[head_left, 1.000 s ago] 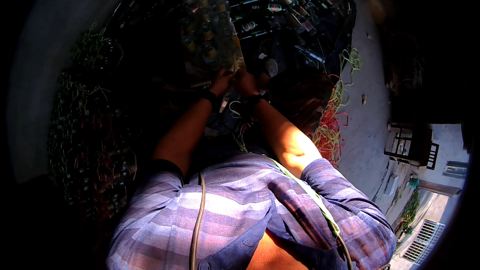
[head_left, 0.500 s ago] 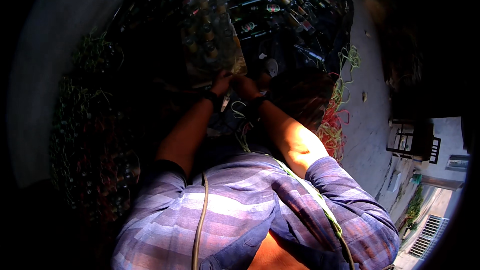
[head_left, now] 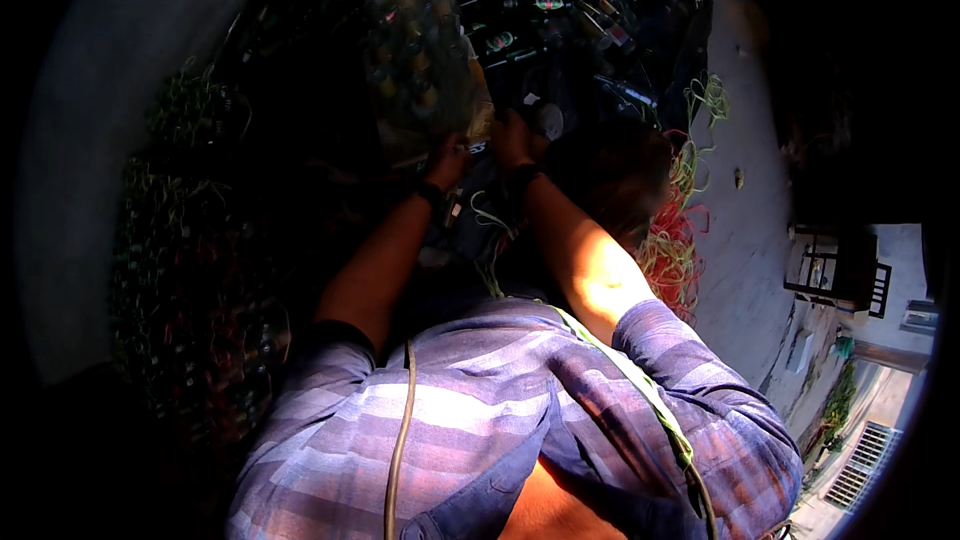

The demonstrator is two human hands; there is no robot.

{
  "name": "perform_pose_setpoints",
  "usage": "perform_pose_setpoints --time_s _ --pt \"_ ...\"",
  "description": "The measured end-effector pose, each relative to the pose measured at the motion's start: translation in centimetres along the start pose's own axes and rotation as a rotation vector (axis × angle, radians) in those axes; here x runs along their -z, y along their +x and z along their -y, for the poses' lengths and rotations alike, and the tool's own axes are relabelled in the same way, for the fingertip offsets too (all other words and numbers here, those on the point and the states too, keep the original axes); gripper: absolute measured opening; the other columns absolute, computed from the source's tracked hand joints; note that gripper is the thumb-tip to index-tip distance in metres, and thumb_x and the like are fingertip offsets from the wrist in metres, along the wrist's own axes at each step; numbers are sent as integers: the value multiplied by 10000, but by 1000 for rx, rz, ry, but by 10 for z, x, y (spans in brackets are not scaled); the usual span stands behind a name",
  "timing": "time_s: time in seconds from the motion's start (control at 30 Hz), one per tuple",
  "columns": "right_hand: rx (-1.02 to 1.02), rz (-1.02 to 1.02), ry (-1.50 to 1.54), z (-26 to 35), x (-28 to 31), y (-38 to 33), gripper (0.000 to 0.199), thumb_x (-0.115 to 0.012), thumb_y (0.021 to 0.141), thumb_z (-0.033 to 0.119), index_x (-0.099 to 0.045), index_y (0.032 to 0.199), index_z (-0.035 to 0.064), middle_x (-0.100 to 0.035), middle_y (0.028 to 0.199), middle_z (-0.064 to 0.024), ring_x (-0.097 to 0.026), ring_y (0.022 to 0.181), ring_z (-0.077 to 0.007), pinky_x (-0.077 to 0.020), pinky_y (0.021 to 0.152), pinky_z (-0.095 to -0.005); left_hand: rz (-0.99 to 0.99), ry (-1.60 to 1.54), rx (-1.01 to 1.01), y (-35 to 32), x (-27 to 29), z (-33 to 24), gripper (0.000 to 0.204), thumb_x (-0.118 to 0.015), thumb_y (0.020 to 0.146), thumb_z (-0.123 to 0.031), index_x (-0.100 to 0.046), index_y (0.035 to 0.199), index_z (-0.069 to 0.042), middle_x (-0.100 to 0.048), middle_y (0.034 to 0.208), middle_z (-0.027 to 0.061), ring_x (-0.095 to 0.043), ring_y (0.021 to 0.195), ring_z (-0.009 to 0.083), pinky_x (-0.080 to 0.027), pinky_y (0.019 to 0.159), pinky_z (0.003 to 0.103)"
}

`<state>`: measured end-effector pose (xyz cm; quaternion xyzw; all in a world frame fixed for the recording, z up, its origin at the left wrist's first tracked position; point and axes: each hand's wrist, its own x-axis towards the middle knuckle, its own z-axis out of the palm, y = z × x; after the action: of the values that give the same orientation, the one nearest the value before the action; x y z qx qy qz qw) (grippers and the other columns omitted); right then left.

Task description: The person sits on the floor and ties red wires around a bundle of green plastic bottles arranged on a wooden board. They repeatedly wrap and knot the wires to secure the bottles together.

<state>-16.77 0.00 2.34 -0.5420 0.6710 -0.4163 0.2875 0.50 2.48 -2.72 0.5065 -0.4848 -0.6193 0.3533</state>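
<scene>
In deep shadow, my left hand (head_left: 450, 159) is closed at the near edge of a bundle of upright bottles (head_left: 420, 70). A small pale strip (head_left: 476, 148) shows beside its fingers. A short way to the right, my right hand (head_left: 514, 140) is also closed, its fingers curled beside the bundle's near right corner. What either hand grips is too dark to make out. A yellowish sheet or board (head_left: 481, 105) edges the bundle on the right. A small light-coloured object (head_left: 453, 210) sits below my left wrist.
Beyond the bundle lies a large heap of green bottles (head_left: 548, 2). Tangled green and red cords (head_left: 675, 240) lie on the right, by the grey floor (head_left: 745, 200). More netted or tied bottles (head_left: 190, 270) stand on the left. A pale cord (head_left: 490, 210) loops near my right wrist.
My hands were together at the bundle's near edge and are now apart. The right hand moved right and farther away; the left stayed near the edge.
</scene>
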Motion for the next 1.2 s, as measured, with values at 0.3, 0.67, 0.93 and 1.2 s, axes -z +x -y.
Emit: perform_pose_setpoints --time_s 0.3,0.67,0.93,1.2 --pt "64 158 -2 -21 -28 29 338 -664 941 200 -708 1209 -2 -739 1166 -197 -718 1087 -306 -555 924 -385 -56 277 -110 -9 2 -17 330 -610 939 -200 -625 1254 -101 -716 937 146 -706 767 246 -555 700 398" --pt "420 435 -654 -54 -52 48 136 -697 815 148 -774 928 145 -761 988 -116 -740 960 -330 -594 795 -456 -124 377 -174 -17 10 -13 357 -584 962 -196 -591 1311 -121 -718 918 169 -716 742 274 -556 686 428" --pt "457 624 -1013 -50 -52 63 141 -765 764 190 -805 895 155 -771 984 -106 -757 926 -307 -611 710 -461 32 184 -82 -23 16 -34 420 -602 953 -122 -560 1371 -97 -701 933 169 -703 717 257 -564 684 401" --pt "377 549 -629 -40 -66 48 328 -779 746 193 -745 1065 124 -745 1044 -140 -725 1006 -336 -595 781 -481 64 553 -289 -12 43 52 502 -813 742 -117 -658 1218 -70 -563 1306 213 -652 1097 367 -586 877 465"
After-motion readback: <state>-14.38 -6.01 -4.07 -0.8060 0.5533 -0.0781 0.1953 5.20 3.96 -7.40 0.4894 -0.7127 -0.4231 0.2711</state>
